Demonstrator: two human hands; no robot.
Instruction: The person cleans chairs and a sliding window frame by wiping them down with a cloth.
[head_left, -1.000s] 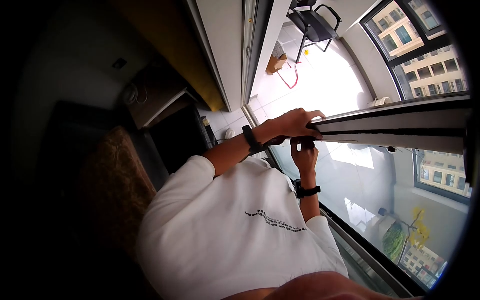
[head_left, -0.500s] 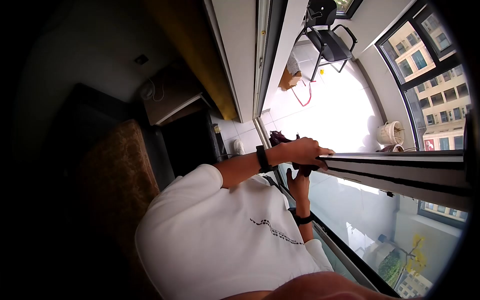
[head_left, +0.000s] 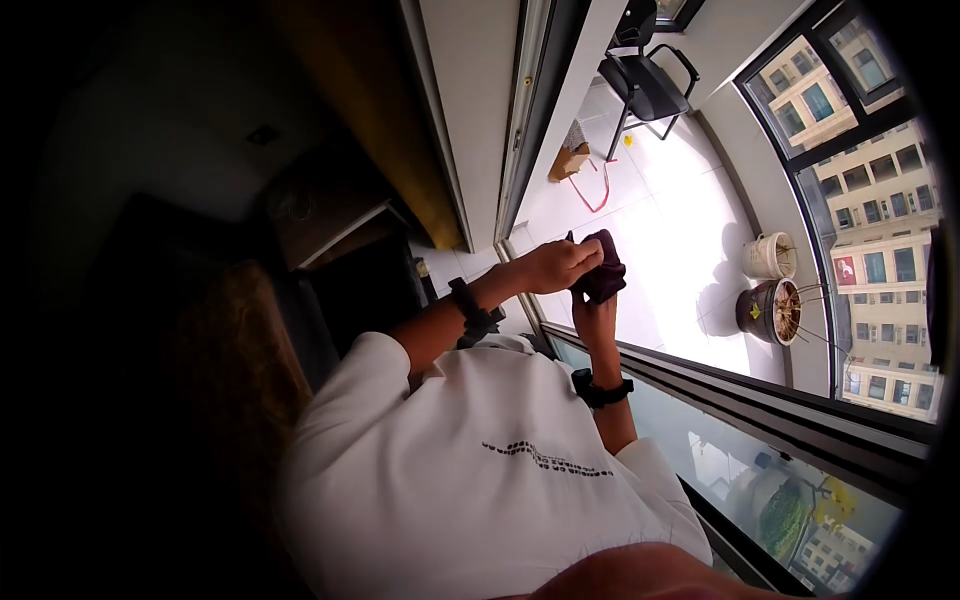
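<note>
A dark maroon cloth [head_left: 603,280] is bunched between my two hands, in front of the doorway opening. My left hand [head_left: 562,266] reaches in from the left with its fingers closed on the cloth's near side. Below the cloth, my right hand [head_left: 596,315] is closed around its underside, its fingers partly hidden by it. Both wrists wear black bands. The glass door's edge frame [head_left: 760,400] runs diagonally to the lower right, apart from both hands.
Beyond the doorway are a black chair [head_left: 650,88], a cardboard box [head_left: 568,163] with a red strap, a white bucket [head_left: 768,257] and a dark plant pot [head_left: 772,310]. A yellow curtain [head_left: 430,205] and dark furniture stand at the left.
My hands have come away from the door's edge, bringing the maroon cloth into fuller view between them. The door edge now appears lower, and the plant pot shows more fully.
</note>
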